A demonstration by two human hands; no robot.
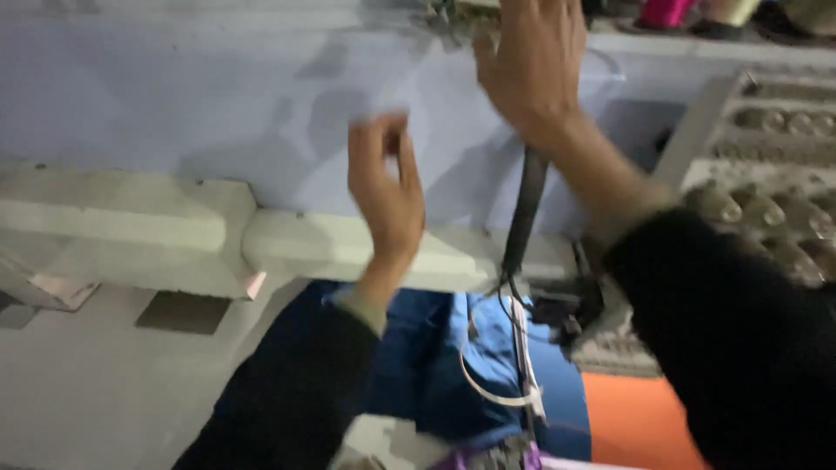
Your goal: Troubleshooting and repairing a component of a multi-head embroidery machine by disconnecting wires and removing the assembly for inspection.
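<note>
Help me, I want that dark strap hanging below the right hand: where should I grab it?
Grip the strap mid-length, from the left side. It hangs straight and bare there, while the right hand covers its top and cables tangle its lower end.

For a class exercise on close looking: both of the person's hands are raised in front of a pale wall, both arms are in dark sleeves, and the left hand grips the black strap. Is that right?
Not quite. In the head view the left hand grips nothing; the black strap hangs beside the right hand's wrist. The raised hands, pale wall and dark sleeves are right.
</note>
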